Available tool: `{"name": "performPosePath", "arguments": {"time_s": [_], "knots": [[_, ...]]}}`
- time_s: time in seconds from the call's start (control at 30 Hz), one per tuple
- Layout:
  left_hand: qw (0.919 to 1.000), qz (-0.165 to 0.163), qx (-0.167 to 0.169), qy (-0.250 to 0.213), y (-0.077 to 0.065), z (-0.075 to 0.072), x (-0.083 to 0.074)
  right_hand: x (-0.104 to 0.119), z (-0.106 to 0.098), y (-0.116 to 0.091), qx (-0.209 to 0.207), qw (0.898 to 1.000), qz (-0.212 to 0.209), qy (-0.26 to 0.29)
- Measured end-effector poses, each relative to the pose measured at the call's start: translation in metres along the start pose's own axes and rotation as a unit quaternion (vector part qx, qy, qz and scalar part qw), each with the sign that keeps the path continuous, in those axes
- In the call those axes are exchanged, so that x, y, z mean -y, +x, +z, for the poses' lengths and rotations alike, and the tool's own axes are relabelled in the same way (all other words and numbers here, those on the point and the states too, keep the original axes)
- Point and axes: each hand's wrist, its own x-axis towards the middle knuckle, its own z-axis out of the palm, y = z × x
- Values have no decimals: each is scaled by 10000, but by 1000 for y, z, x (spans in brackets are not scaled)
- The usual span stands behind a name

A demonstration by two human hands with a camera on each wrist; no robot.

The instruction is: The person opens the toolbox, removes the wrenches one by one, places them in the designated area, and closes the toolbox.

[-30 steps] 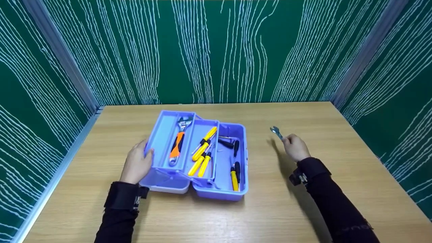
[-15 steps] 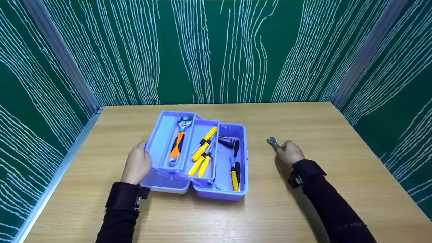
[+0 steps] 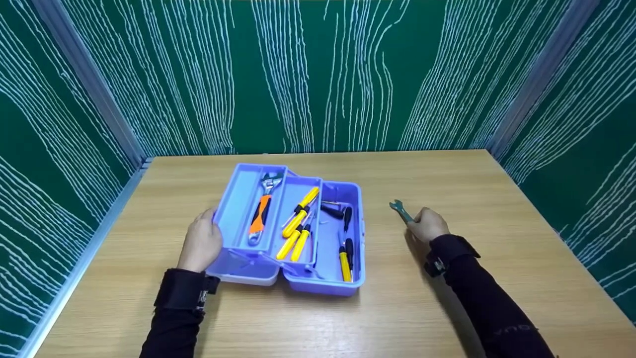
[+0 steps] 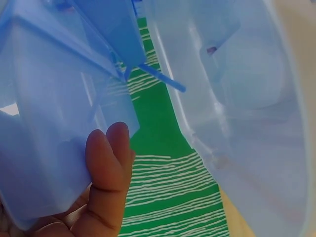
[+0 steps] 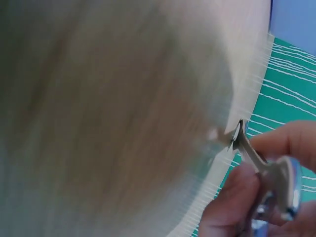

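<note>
A blue-purple toolbox [image 3: 323,287] stands unfolded on the table, its trays spread to the left. My left hand [image 3: 201,241] holds the left edge of the upper tray [image 3: 238,209]; in the left wrist view its fingers [image 4: 106,163] bend against the outside of the translucent plastic. An adjustable wrench [image 3: 261,214] with an orange and black handle lies in that tray. Right of the box, my right hand [image 3: 430,226] grips an open-end wrench [image 3: 401,211] low over the table, jaw end pointing up and left. The right wrist view shows the wrench [image 5: 284,180] between thumb and fingers.
Several yellow-handled screwdrivers [image 3: 298,223] lie in the middle tray. Black-handled screwdrivers [image 3: 348,219] and another yellow-handled one [image 3: 345,263] are in the deep bin. Green walls [image 3: 343,74] with white streaks enclose the wooden table [image 3: 422,308] at the back and sides.
My right hand has moved slightly left and lower with the open-end wrench. The left thumb has slipped from view at the tray's edge. The toolbox has stayed in place.
</note>
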Motion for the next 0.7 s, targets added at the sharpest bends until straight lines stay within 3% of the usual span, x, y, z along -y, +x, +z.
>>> {"name": "performPosePath", "arguments": {"time_s": [0.37,0.7], "knots": [[10000,-53,58,-60,-1,-1,-1,2,-1,4,600,9977,309,43],[10000,21,-72,63,-1,1,0,5,-4,1,650,9973,282,182]]}}
